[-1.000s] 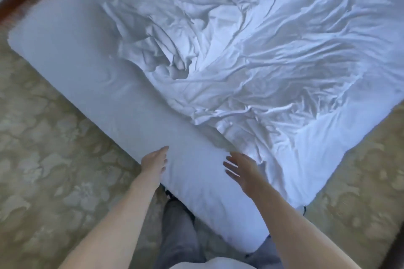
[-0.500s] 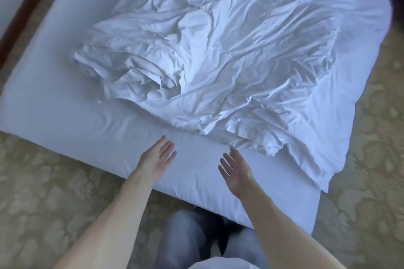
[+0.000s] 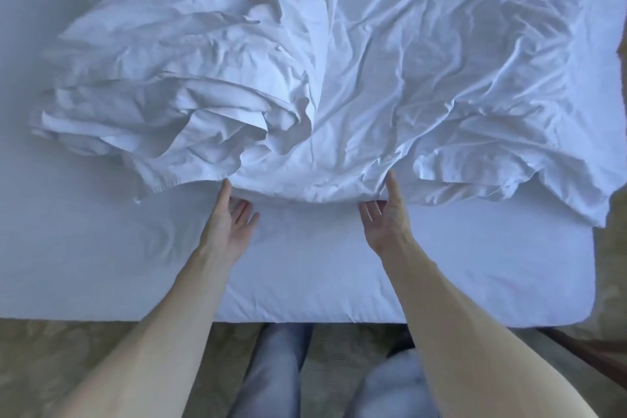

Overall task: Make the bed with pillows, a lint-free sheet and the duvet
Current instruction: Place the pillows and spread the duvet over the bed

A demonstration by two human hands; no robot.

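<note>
Bed, near side: both hands at the sheet's edge, nothing grasped.
My left hand (image 3: 230,227) and right hand (image 3: 383,224) are released, fingers straight, thumbs touching the near edge of the crumpled white sheet (image 3: 356,85). It lies heaped on the mattress (image 3: 101,248), draping over the right side. Patterned beige carpet (image 3: 51,349) underfoot.

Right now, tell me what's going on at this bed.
A person stands at the side of the mattress, both arms stretched to the near edge of a crumpled white sheet. The left hand and right hand are open, thumbs at the sheet's hem and fingers spread just below it. Neither grips it yet. The sheet lies bunched, heaped thickest toward the left, with bare mattress in front. No pillows are in view.
</note>
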